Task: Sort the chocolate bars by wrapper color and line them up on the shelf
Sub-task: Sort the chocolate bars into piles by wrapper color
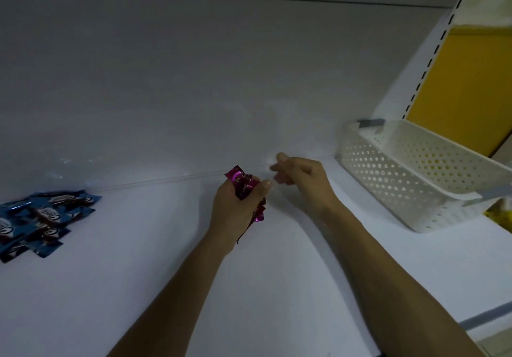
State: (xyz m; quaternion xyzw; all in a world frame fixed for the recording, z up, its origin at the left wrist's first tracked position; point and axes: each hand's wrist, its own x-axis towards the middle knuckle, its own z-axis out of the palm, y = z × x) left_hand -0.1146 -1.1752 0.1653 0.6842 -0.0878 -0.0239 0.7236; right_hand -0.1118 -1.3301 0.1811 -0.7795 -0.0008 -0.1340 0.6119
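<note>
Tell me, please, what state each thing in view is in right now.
left hand: grips a bunch of magenta bars.
magenta bars: bunched in the left hand, not yet laid out.
right hand: fingers curled, blurred, nothing visible in it.
blue bars: loose overlapping pile on the shelf, far left, not lined up.
basket: upright on the shelf at right; no bars visible inside.
</note>
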